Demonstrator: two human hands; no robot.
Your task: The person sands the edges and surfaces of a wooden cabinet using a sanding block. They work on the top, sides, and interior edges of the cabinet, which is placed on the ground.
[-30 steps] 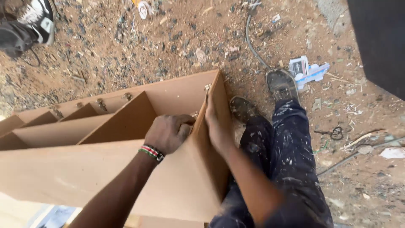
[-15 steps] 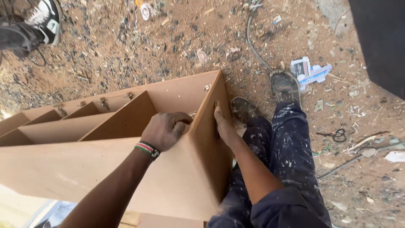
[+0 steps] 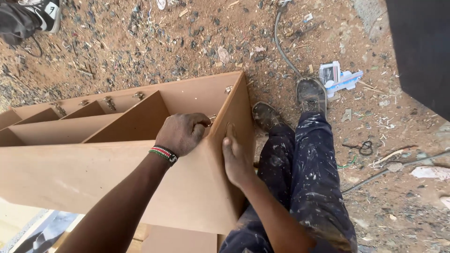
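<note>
A light brown fibreboard cabinet carcass (image 3: pixel 84 173) with several inner dividers lies on its side on the dirt. My left hand (image 3: pixel 182 133), with a beaded wristband, is curled into a fist inside the cabinet at the end panel's (image 3: pixel 236 110) inner face, touching a small metal fitting (image 3: pixel 212 119). Whether it grips anything is hidden. My right hand (image 3: pixel 236 159) lies flat against the outer face of that end panel, fingers together and pointing up, thumb over the top edge. My paint-spattered trouser legs and dusty shoes (image 3: pixel 310 93) are just right of the cabinet.
The ground is dirt strewn with wood chips and scraps. A cable (image 3: pixel 281 42) runs away from my shoes. A blue and white packet (image 3: pixel 338 77) lies beyond them. Another person's sneaker (image 3: pixel 42 14) is at top left. A dark panel (image 3: pixel 422 47) stands at right.
My right hand has slid down the end panel's outer face towards me. My left fist has stayed at the inner corner.
</note>
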